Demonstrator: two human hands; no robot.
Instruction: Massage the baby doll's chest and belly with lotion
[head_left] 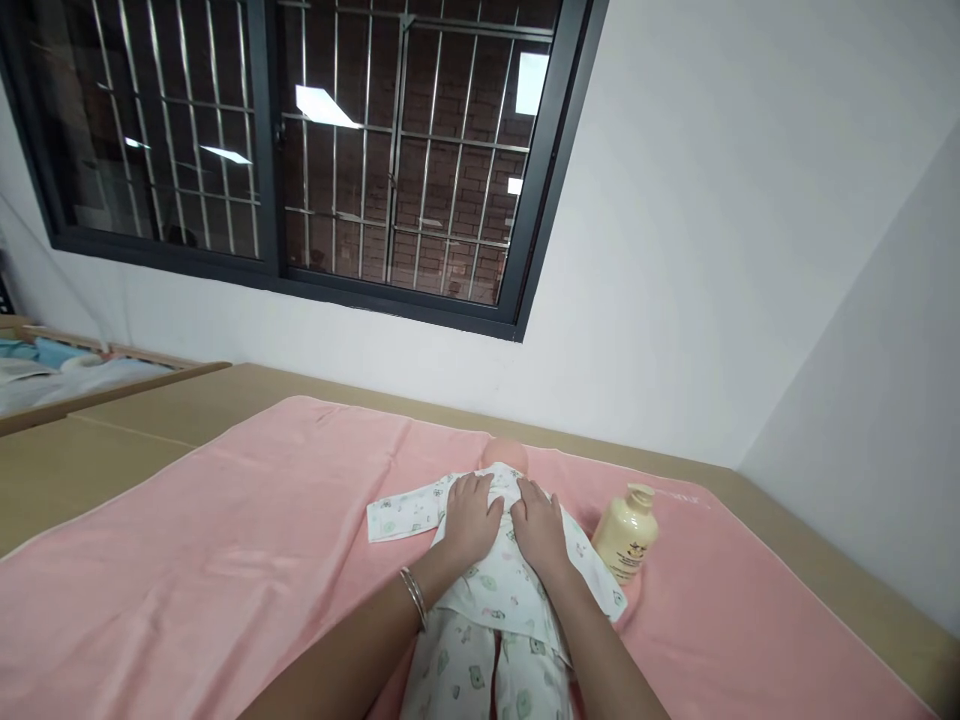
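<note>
A baby doll (pixel 505 455) lies stretched out on a pink sheet, its smooth head pointing away from me. It wears a white long-sleeved top (pixel 491 597) and matching trousers (pixel 456 665), both with a small green and pink print. My left hand (pixel 474 517) rests flat on the left side of the doll's chest, fingers extended. On the right side of the chest lies my right hand (pixel 538 527), also flat with nothing in it. One sleeve (pixel 405 513) reaches out to the left; the other slants down to the right, beside a pale yellow bottle (pixel 628 530).
The pink sheet (pixel 255 520) covers much of a tan tabletop (pixel 161 405). A white wall (pixel 675 250) and a dark-framed barred window (pixel 397 295) rise behind it. At the far left, a wooden-edged box or bed (pixel 90 385) holds blue and white cloth.
</note>
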